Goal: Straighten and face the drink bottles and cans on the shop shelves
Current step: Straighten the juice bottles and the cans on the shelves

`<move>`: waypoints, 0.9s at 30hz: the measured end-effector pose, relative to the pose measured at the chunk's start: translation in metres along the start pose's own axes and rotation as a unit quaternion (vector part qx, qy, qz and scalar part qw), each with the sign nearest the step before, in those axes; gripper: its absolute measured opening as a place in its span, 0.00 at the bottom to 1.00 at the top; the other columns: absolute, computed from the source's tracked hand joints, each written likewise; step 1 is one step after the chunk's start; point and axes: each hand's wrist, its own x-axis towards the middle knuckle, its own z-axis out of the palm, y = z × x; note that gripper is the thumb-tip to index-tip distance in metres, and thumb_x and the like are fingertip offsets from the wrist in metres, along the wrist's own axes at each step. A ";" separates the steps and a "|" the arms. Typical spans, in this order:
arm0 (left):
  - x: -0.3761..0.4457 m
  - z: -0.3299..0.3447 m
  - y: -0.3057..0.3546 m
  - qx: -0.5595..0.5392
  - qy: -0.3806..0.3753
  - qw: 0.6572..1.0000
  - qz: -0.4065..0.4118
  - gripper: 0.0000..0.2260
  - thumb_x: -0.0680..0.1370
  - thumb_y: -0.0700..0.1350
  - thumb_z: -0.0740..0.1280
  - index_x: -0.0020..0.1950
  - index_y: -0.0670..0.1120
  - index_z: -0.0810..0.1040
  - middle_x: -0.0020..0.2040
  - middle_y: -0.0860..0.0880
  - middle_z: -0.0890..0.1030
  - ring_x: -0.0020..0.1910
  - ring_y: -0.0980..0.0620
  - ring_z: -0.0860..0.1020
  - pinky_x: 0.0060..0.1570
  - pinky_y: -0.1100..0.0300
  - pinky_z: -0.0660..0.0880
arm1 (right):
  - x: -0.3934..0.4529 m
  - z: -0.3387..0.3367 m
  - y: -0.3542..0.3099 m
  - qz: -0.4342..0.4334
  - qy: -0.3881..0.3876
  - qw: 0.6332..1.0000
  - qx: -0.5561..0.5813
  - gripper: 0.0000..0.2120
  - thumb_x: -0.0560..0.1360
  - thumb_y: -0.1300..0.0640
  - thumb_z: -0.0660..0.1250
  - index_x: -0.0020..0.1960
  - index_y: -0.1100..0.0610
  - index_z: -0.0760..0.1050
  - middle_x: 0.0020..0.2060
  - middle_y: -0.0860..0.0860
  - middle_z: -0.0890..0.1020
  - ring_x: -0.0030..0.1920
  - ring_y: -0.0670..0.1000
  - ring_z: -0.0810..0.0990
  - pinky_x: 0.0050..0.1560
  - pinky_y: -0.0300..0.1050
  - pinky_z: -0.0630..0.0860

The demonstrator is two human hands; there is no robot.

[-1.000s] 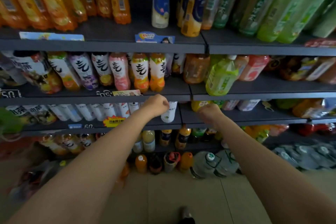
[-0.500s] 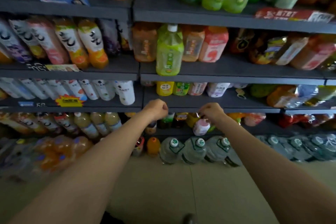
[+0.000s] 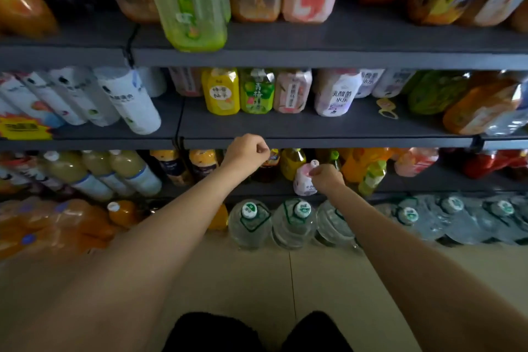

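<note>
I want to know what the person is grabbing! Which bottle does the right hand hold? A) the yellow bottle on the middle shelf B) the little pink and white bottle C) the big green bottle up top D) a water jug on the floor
B: the right hand pinches the top of the little pink and white bottle on the lower shelf.

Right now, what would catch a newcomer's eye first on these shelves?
The tall lime-green plastic bottle juts over the top shelf's edge. Lower down, the right hand holds the small pink-and-white bottle at its neck; the left hand hovers, fist curled, beside it.
</note>
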 end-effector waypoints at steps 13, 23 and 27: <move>0.120 0.221 -0.091 0.093 0.000 0.990 0.106 0.07 0.75 0.46 0.68 0.50 0.45 0.80 0.51 0.46 0.81 0.51 0.48 0.78 0.53 0.53 0.75 | 0.215 0.103 0.123 -0.176 0.114 0.977 -0.035 0.29 0.77 0.64 0.61 0.75 0.53 0.58 0.75 0.56 0.53 0.73 0.59 0.59 0.68 0.49 0.62; 0.154 0.284 -0.088 0.021 -0.002 0.996 0.085 0.12 0.76 0.46 0.67 0.56 0.43 0.78 0.55 0.44 0.80 0.54 0.47 0.79 0.55 0.52 0.75 | 0.265 0.116 0.114 -0.177 0.211 0.960 -0.055 0.16 0.76 0.59 0.66 0.63 0.59 0.71 0.58 0.60 0.77 0.61 0.60 0.72 0.54 0.49 0.71; 0.158 0.289 -0.086 0.023 -0.024 0.998 0.062 0.22 0.75 0.49 0.68 0.66 0.45 0.70 0.60 0.43 0.77 0.58 0.46 0.76 0.57 0.51 0.74 | 0.246 0.113 0.128 -0.210 0.214 0.954 -0.025 0.13 0.73 0.61 0.69 0.56 0.61 0.75 0.53 0.59 0.79 0.55 0.60 0.76 0.48 0.47 0.71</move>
